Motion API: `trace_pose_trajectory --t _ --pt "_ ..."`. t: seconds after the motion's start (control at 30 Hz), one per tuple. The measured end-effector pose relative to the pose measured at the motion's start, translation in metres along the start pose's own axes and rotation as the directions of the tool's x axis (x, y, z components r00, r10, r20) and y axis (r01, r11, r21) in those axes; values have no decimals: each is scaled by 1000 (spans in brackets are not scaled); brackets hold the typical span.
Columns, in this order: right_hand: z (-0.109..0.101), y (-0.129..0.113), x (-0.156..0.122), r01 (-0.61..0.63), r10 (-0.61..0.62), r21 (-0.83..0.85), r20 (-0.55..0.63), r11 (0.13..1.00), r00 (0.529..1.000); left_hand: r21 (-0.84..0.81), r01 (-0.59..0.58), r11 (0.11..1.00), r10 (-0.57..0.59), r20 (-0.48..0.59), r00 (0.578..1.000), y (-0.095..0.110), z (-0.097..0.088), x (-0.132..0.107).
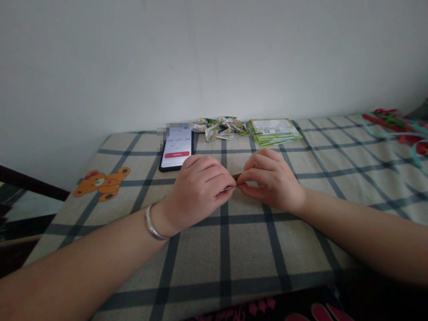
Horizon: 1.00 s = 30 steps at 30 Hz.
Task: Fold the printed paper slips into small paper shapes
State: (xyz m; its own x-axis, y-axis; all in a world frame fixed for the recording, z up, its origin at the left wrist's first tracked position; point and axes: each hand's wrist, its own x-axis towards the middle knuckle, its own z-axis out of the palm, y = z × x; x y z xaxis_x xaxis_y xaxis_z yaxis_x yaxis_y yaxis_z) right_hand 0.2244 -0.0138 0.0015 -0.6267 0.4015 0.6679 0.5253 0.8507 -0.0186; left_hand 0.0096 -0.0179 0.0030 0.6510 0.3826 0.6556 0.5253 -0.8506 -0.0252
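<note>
My left hand [203, 183], with a silver bangle at its wrist, is closed in a pinch in the middle of the table. Facing it, my right hand [269, 178] pinches too, thumb against fingertips. Between the two sets of fingertips shows a thin olive edge of a small piece of paper [236, 176]; the fingers hide most of it. Just behind the hands lie several folded paper pieces [222, 128] with a green and white print. Beside them, to the right, is a stack of printed green leaflets [276, 130].
A phone [177, 149] showing a running timer lies behind my left hand. A checked tablecloth [200, 254] covers the table, with a bear figure [103, 183] at the left. Red, green and teal ribbons [401, 129] lie far right. A white wall [214, 58] stands behind.
</note>
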Motion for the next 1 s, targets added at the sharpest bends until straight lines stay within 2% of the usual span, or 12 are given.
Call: trace_pose_trajectory --t 1.0 --pt "-2 3 -1 -2 1 -140 -1 990 1000 -63 84 995 -85 -13 996 -3 0 1"
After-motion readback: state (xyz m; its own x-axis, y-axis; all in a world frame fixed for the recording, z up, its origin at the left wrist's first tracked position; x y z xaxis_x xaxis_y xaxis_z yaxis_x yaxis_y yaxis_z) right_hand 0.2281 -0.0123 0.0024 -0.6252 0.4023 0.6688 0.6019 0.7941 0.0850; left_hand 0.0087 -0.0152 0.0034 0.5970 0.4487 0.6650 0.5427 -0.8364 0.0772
